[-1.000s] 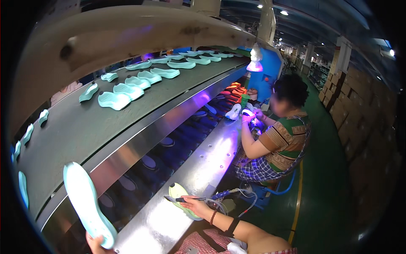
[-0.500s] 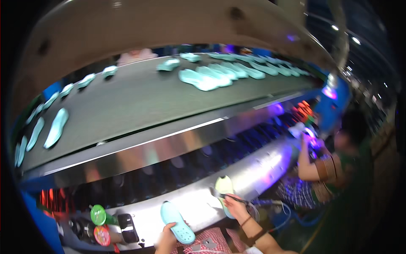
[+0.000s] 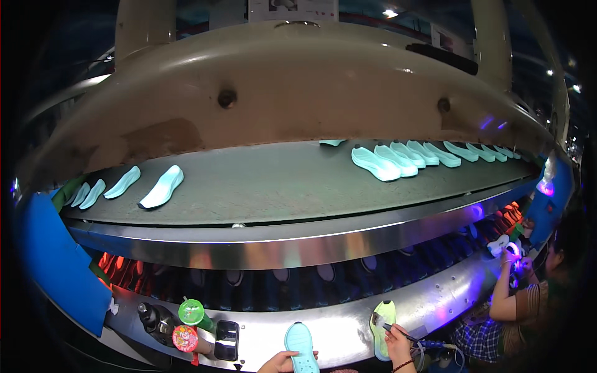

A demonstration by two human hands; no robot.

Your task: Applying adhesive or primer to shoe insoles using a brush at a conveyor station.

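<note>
One light-blue, foot-shaped shoe sole is gripped pretty snugly by the left hand, thumb and fingers curled round its sides, by the shiny silver metal ledge. A dark-handled brush is pinched in the right hand's curled fingers, bristles held over the yellow-green shoe sole lying on that ledge.

Smooth matt aqua sole, glossy metal ledge.
</note>
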